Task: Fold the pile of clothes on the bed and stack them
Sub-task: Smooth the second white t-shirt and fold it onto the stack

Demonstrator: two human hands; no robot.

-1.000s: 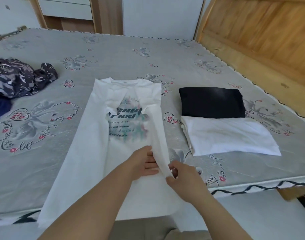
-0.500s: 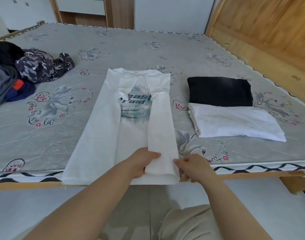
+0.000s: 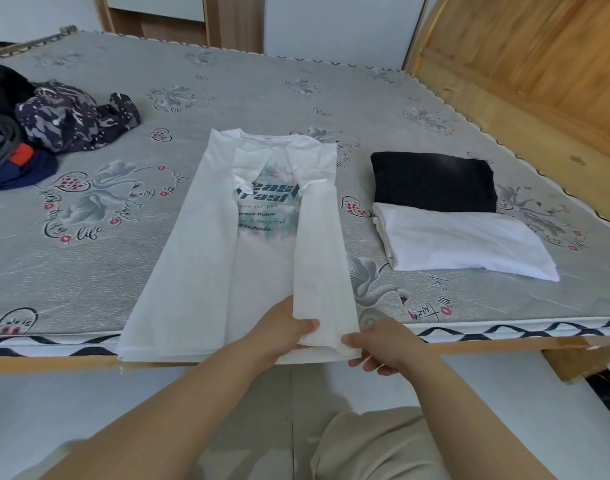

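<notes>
Now both hands' fingers [image 3: 352, 341] pinch the T-shirt [image 3: 206, 258] hem.

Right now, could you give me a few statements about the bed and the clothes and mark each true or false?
1. Both sides of the white shirt are folded inward. True.
2. The black garment lies on top of the folded white one. False: it lies beside it, farther from the person.
3. The left hand and right hand hold the shirt's near hem. True.
4. The unfolded pile sits by the headboard. False: it is at the far left of the bed.
</notes>
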